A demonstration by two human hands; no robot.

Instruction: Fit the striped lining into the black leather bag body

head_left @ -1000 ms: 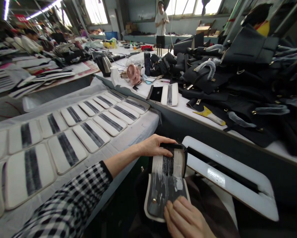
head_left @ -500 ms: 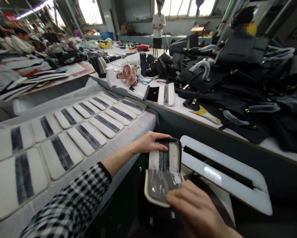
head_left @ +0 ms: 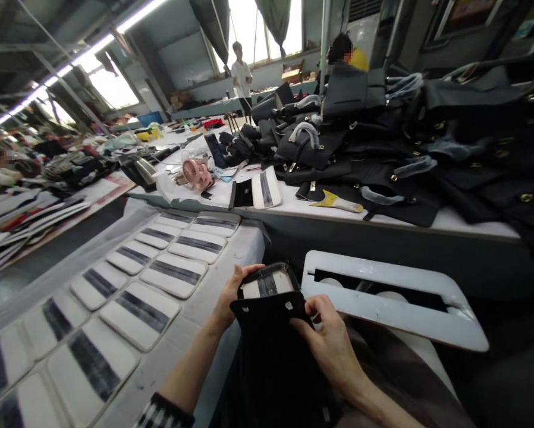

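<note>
Black flap [head_left: 269,339] across striped panel [head_left: 267,285], pink fan [head_left: 197,174], probably bags [head_left: 374,145] beyond

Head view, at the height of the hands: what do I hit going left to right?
Striped panels → left hand → black piece → right hand → slotted white board.

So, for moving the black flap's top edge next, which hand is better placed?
Probably the right hand: its thumb lies on the black flap near the upper right corner. The left hand grips the black-rimmed piece's left side.
</note>
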